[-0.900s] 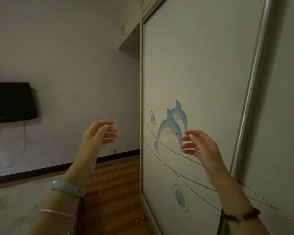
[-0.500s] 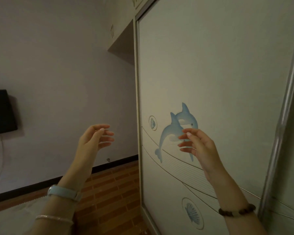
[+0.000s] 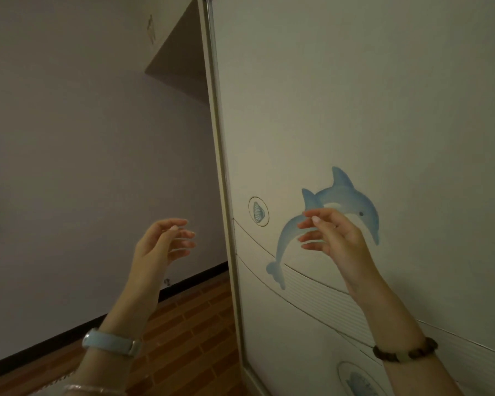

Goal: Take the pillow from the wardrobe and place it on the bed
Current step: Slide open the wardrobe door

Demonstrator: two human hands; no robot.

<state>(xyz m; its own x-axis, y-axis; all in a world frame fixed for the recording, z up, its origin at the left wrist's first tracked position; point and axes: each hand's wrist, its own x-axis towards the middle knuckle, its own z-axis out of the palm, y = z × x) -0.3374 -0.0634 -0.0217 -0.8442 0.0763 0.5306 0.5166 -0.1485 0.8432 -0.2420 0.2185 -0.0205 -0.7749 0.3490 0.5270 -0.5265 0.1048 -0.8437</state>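
Note:
The wardrobe fills the right side of the view; its pale sliding door (image 3: 355, 110) is closed and carries two painted blue dolphins (image 3: 352, 204). No pillow is visible. My right hand (image 3: 335, 238) is raised in front of the dolphins, fingers spread, empty, close to the door panel. My left hand (image 3: 162, 244) hovers left of the door's metal edge (image 3: 223, 195), fingers loosely curled apart, holding nothing. A pale corner of bedding (image 3: 52, 387) shows at the bottom left.
A plain wall (image 3: 83, 152) lies to the left with a dark baseboard. The floor (image 3: 189, 332) is red-brown brick-patterned tile. An upper cabinet (image 3: 166, 38) overhangs beside the wardrobe. Shell motifs decorate the door.
The view has swung right and closer to the wardrobe; the wall television has left the frame. Both hands stay raised and empty, now nearer the door.

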